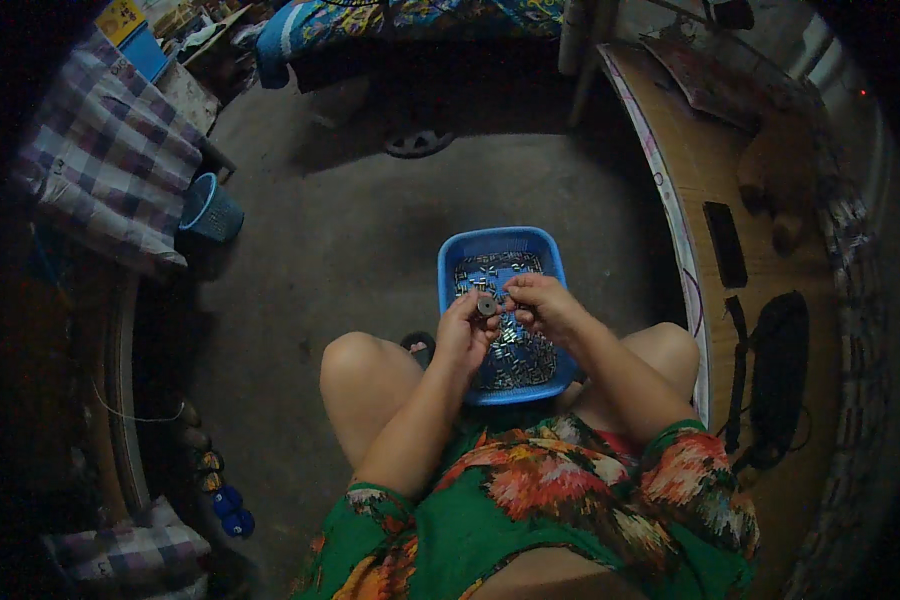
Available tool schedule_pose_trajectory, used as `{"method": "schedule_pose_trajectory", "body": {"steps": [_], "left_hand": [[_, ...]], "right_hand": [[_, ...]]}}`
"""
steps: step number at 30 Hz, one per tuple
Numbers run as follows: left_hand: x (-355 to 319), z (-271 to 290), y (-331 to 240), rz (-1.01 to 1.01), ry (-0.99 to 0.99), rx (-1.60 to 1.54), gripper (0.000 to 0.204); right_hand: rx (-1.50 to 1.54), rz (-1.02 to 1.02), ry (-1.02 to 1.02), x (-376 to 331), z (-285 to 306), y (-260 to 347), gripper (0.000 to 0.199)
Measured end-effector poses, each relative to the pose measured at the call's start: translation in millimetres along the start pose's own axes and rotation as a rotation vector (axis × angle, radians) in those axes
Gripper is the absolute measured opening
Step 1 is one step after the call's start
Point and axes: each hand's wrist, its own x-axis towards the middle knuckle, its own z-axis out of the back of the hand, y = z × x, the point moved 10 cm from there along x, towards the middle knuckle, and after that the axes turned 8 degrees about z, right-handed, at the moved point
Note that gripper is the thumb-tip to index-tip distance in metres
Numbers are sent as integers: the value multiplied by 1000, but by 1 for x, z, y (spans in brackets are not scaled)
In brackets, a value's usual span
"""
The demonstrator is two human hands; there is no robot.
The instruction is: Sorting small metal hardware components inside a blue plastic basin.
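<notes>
My left hand [462, 335] is closed around a short round metal piece [486, 306] with a dark spot at the middle of its end face. Just to its right, my right hand [540, 305] has thumb and fingers pinched together, close to that piece; what they hold, if anything, is too small to make out. Both hands are above a blue plastic basket [511, 397] resting between my knees. Many small shiny metal cylinders [520, 360] lie spread over its bottom, partly hidden by my hands.
To the right runs a wooden table [705, 350] bearing a dark phone-like slab [725, 245] and a black bag-like object [778, 380]. A blue bin [210, 210] stands at left beside a checked cloth [110, 150]. Blue shoes [232, 512] sit at lower left.
</notes>
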Motion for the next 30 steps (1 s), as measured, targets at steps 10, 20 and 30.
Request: {"method": "schedule_pose_trajectory", "body": {"steps": [10, 20, 30], "left_hand": [[-4, -4, -6, -54, -1, 73, 22], [-6, -8, -7, -69, -29, 108, 22], [-4, -9, -4, -50, 5, 86, 22]], "right_hand": [[303, -107, 89, 7, -2, -16, 21], [296, -81, 146, 7, -4, -13, 20], [46, -21, 92, 12, 11, -18, 16]]}}
